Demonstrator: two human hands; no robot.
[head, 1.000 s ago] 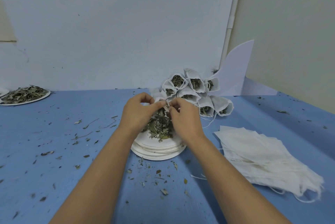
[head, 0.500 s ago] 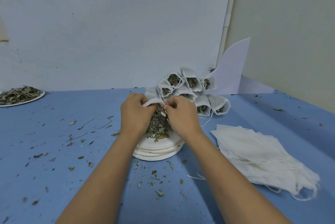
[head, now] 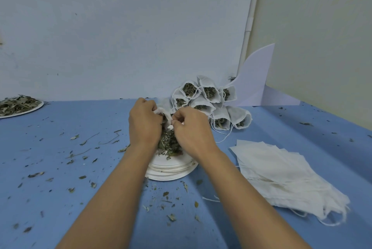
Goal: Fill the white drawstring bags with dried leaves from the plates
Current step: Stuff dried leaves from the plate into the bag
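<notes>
A spare plate of leaves (head: 20, 105) sits far left on the surface (head: 60, 198). The left hand (head: 144, 123) and right hand (head: 192, 129), knuckles up and fingers curled, pinch the mouth of a white bag (head: 161, 110) between them above the stack of plates (head: 171, 171), probably so spills drop back onto its heap of leaves (head: 169, 145). Filled bags (head: 209, 101) are piled behind, and empty bags (head: 281, 170) lie close at the right.

Plate stack (head: 171, 172) centre; filled bags (head: 208, 92) behind it, empty bags (head: 281, 176) right, leaf plate (head: 35, 108) far left
</notes>
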